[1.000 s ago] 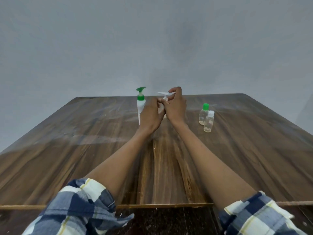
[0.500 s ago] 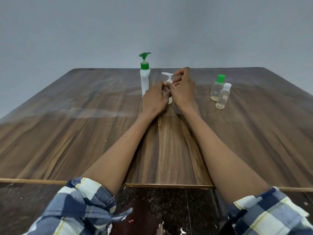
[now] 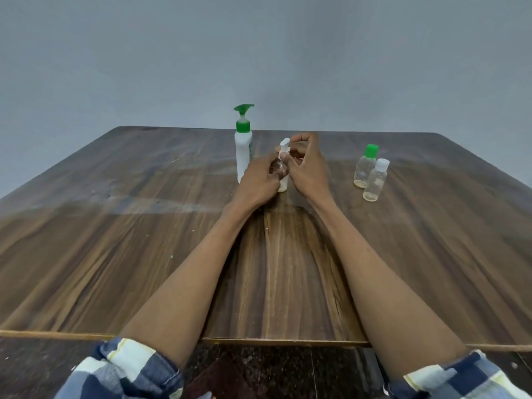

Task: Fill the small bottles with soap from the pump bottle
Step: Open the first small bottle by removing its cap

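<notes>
A small white pump bottle (image 3: 283,185) stands mid-table between my hands. My left hand (image 3: 257,184) curls round what looks like a small clear bottle (image 3: 278,167), held against the pump bottle's left side; my fingers mostly hide it. My right hand (image 3: 309,168) pinches the pump bottle's neck just under its white pump head (image 3: 284,143). A taller white bottle with a green pump (image 3: 243,151) stands just behind my left hand. Two small clear bottles stand to the right, one with a green cap (image 3: 365,168), one with a white cap (image 3: 375,182).
The wooden table (image 3: 144,240) runs to a grey wall behind. Its front edge lies under my forearms, with dark floor below. The two capped bottles stand about a hand's width right of my right hand.
The view has tipped down, so the table sits lower in frame. The white pump head, which pointed left, now looks turned end-on. My right fingers have come off its top to the neck.
</notes>
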